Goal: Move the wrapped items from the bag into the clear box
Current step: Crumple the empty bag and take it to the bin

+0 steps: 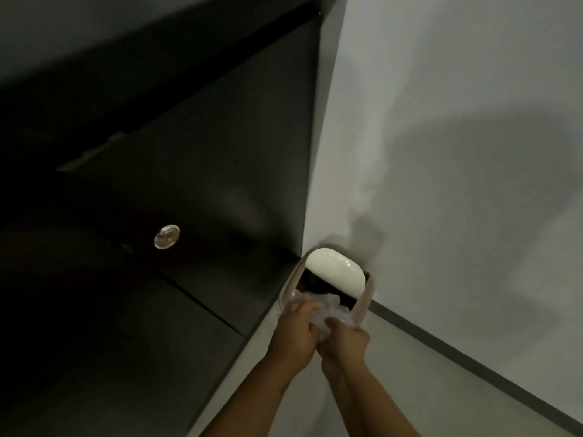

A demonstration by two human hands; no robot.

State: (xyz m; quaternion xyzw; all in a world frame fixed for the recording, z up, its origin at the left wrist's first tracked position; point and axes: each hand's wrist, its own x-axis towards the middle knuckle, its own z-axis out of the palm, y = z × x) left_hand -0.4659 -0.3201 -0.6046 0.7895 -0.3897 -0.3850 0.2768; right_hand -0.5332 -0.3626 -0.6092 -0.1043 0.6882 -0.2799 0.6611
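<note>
A container with a beige rim or handle loop (pixel 288 287) stands on the floor in the corner, a glossy white lid (pixel 336 271) tipped up at its back. Crumpled clear plastic wrap (pixel 325 310) fills its dark opening. My left hand (pixel 295 334) and my right hand (pixel 345 342) are side by side at the near edge, both gripping the crumpled plastic. What the plastic wraps is hidden. No clear box is in view.
A dark cabinet front (pixel 157 216) with a round silver knob (pixel 166 236) runs along the left. A white wall (pixel 457 152) with a grey skirting strip (pixel 473 362) closes the right. A narrow pale floor strip (pixel 239 373) lies between them.
</note>
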